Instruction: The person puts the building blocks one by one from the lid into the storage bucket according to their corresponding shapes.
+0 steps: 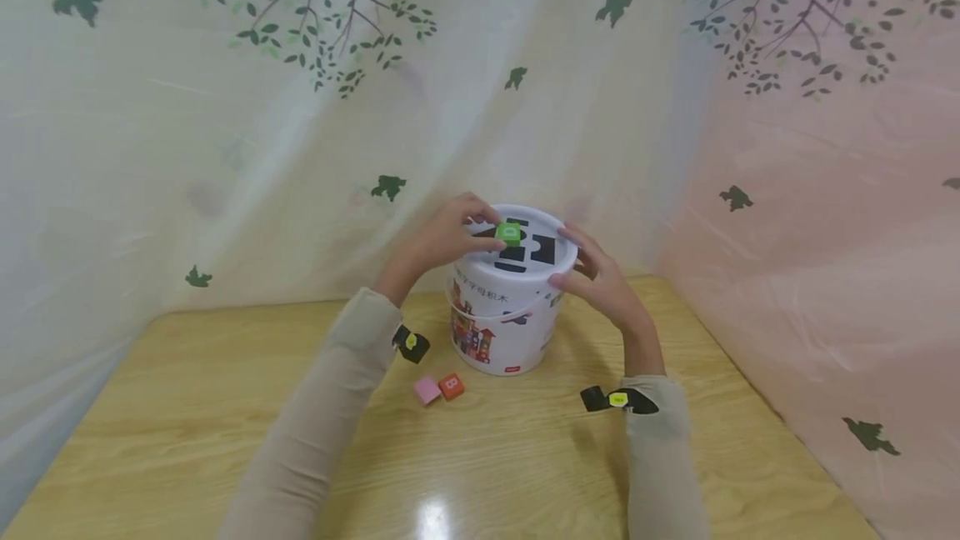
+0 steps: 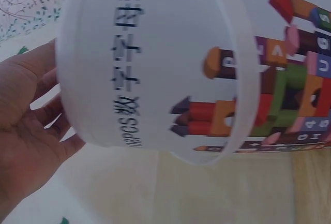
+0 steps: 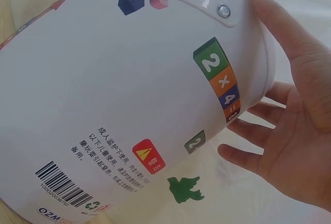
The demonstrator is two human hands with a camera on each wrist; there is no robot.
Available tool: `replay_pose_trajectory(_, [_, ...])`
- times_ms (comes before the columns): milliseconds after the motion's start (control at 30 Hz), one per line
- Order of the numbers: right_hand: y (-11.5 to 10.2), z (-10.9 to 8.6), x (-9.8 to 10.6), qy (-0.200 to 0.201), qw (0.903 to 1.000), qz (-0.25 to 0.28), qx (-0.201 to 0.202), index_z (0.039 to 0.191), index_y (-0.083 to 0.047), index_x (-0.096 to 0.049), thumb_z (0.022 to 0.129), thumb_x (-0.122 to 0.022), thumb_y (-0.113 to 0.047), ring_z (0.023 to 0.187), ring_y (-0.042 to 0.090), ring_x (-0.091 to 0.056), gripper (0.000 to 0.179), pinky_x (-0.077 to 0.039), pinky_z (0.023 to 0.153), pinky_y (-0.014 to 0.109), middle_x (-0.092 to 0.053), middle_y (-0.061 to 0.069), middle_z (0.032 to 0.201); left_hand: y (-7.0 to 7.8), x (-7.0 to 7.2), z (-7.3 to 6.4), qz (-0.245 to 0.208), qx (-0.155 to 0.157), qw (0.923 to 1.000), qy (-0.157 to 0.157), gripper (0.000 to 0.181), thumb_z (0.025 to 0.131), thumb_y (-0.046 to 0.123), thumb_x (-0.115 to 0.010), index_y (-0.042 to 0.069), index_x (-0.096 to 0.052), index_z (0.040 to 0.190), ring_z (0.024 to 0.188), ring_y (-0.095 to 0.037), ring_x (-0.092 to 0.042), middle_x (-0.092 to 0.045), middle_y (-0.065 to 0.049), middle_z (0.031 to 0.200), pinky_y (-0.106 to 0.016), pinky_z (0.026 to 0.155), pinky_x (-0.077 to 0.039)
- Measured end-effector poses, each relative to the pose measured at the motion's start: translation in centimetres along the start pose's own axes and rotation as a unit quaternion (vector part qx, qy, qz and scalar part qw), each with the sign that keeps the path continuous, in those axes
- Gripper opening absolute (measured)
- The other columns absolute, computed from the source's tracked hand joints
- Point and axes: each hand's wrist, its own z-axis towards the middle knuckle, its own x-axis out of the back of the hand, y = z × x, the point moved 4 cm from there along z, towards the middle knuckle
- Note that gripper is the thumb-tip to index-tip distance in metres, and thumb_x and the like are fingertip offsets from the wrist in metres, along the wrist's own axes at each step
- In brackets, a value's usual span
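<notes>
A white lidded toy-block bucket [image 1: 502, 323] stands upright on the table, printed with coloured blocks. Over the shape-sorting lid [image 1: 536, 269] with its dark cut-outs, my left hand [image 1: 442, 233] pinches a green letter block [image 1: 509, 233] between thumb and fingers. The left wrist view shows that hand [image 2: 31, 125] behind the rim, its fingertips and the block hidden. My right hand [image 1: 603, 282] holds the bucket's right side at the rim, thumb toward me and fingers further round. The right wrist view shows the thumb on the rim and the fingers [image 3: 251, 133] spread along the far side.
A pink block [image 1: 427, 391] and a red-orange block [image 1: 452, 387] marked B lie side by side on the wooden table [image 1: 510, 465], in front of the bucket. A leaf-patterned curtain [image 1: 315, 157] hangs close behind the table and along its right side.
</notes>
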Motion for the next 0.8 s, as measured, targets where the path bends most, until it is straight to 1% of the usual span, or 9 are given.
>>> replay_pose_trajectory(100, [-0.11,0.0,-0.12,-0.001,1.0,-0.001,0.0,0.16,-0.024,-0.031,0.091,-0.074,-0.024,0.154,0.037,-0.027,0.081,-0.025,0.12,0.067,-0.018,0.002,0.172,-0.34,-0.41,-0.15,-0.022,0.006,0.9997,0.009,0.042,0.088,0.026,-0.081,0.009,-0.068,0.124,0.124,-0.027,-0.057,-0.061,-0.01,0.127,-0.042,0.106,-0.051])
replay_pose_trajectory(233, [-0.04,-0.02,-0.07,-0.001,1.0,-0.003,-0.002,0.161,-0.025,-0.031,0.091,-0.074,-0.025,0.154,0.037,-0.027,0.082,-0.026,0.119,0.067,-0.018,-0.001,0.171,-0.42,-0.49,-0.18,-0.027,0.0,0.9995,0.015,0.041,0.087,0.025,-0.081,0.009,-0.069,0.123,0.123,-0.027,-0.056,-0.06,-0.01,0.127,-0.042,0.104,-0.052])
replay_pose_trajectory(333, [0.12,0.02,0.02,0.002,1.0,-0.003,0.0,0.161,-0.025,-0.031,0.091,-0.074,-0.024,0.154,0.036,-0.026,0.082,-0.025,0.119,0.067,-0.019,-0.003,0.171,-0.25,-0.44,0.0,-0.021,-0.009,0.9997,0.009,0.042,0.087,0.025,-0.081,0.008,-0.069,0.124,0.122,-0.027,-0.056,-0.06,-0.012,0.127,-0.041,0.104,-0.052])
replay_pose_trajectory(400, [0.16,0.08,0.07,0.003,1.0,-0.004,0.002,0.16,-0.025,-0.031,0.091,-0.074,-0.023,0.154,0.036,-0.026,0.081,-0.025,0.12,0.066,-0.018,-0.003,0.171,-0.08,-0.36,0.12,-0.016,-0.009,0.9998,0.003,0.043,0.087,0.026,-0.082,0.009,-0.07,0.124,0.121,-0.027,-0.056,-0.061,-0.012,0.128,-0.041,0.103,-0.052])
replay_pose_trajectory(600, [0.06,0.05,-0.07,0.0,1.0,-0.004,0.004,0.161,-0.023,-0.031,0.091,-0.074,-0.02,0.155,0.036,-0.025,0.082,-0.024,0.12,0.066,-0.018,-0.001,0.171,0.23,-0.29,0.32,0.001,0.001,0.9998,-0.021,0.039,0.087,0.025,-0.081,0.01,-0.072,0.122,0.121,-0.027,-0.056,-0.06,-0.012,0.129,-0.04,0.102,-0.052])
replay_pose_trajectory(800, [-0.01,0.03,-0.09,-0.001,1.0,-0.003,0.004,0.161,-0.022,-0.031,0.092,-0.072,-0.019,0.155,0.036,-0.024,0.08,-0.023,0.121,0.066,-0.017,-0.001,0.172,0.09,-0.25,0.58,0.011,0.0,0.9995,-0.03,0.037,0.088,0.025,-0.081,0.011,-0.072,0.121,0.118,-0.026,-0.056,-0.06,-0.012,0.127,-0.041,0.102,-0.051])
